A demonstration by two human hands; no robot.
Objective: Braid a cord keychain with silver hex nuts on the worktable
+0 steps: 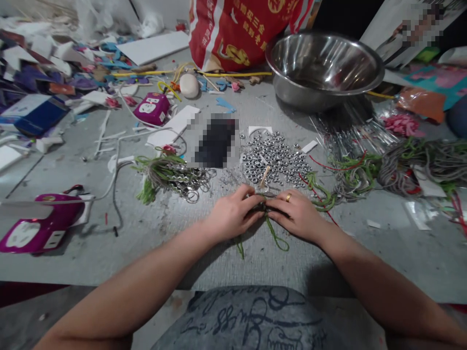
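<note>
My left hand [237, 211] and my right hand [297, 211] meet at the middle of the table, fingertips closed together on a green cord [279, 241]. One loop of the cord hangs toward me below the fingers, and the knot or beads between the fingertips are mostly hidden. A thin wooden stick [265, 176] stands up just behind my hands. Beyond it lies a spread of silver beads [270, 155]. Left of my hands rests a bundle of green and grey cords with metal rings [168, 177]. To the right are more green and grey cords [355, 182].
A steel basin [324, 73] stands at the back right, with a red bag [241, 34] beside it. Purple power sockets [44, 223] with a white cable lie at left. Paper and foam scraps [54, 63] cover the back left. Clear plastic strips [346, 124] lie under the basin's front.
</note>
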